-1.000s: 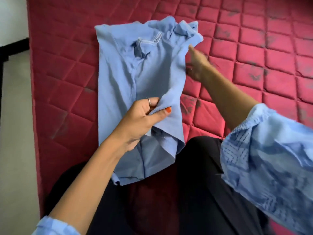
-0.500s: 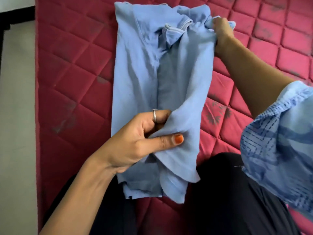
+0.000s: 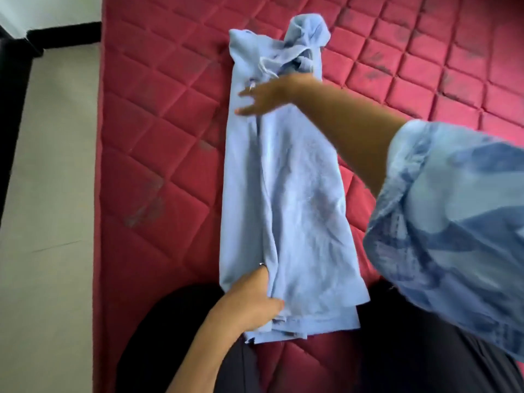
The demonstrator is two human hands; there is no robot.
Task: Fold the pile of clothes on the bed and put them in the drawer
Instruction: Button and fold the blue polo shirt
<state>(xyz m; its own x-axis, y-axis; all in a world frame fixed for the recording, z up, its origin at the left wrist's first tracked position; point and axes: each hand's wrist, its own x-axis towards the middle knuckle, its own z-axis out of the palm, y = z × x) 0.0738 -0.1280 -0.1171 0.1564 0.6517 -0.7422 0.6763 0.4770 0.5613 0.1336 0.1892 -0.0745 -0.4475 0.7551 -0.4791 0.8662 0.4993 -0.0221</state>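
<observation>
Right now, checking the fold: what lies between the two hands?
In the head view, only the folded blue shirt stretches between the left hand at its hem and the right hand near its collar.

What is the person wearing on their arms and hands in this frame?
The right arm has a loose sleeve in pale blue with a darker blue print, gathered above a bare forearm. The right hand wears a ring on one finger. The left hand also shows a silver ring; its forearm is bare, with no sleeve in view.

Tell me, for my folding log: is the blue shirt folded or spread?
Partly folded: blue shirt lies as a long narrow strip, sides turned in, not yet folded lengthwise.
</observation>
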